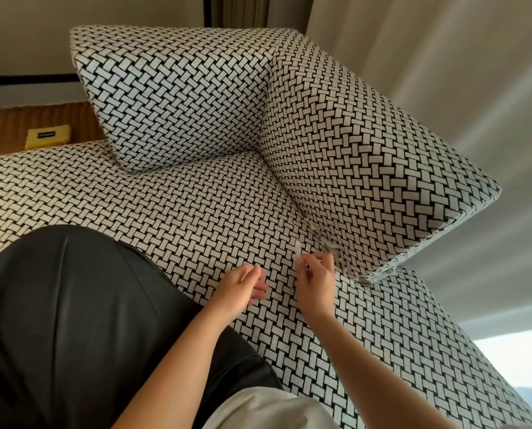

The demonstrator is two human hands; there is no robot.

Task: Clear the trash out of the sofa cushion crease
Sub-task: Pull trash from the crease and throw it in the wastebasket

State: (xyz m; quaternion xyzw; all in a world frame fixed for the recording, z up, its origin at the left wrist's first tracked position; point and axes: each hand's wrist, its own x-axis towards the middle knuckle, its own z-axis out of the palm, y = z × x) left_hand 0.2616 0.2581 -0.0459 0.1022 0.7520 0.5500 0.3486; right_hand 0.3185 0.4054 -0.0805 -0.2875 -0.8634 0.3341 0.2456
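Small white bits of trash (326,249) stuck down in the crease (312,226) of the sofa (196,212). Just beside the crease, right hand (315,278) pinching one white scrap (298,261). Near the crease too, left hand (243,287), fingers loosely bent, holding nothing. Far from the crease, a yellow pack (47,136).

Sofa seat (196,212) bears a rear cushion (178,97), side cushion (360,156) and scraps (324,241).
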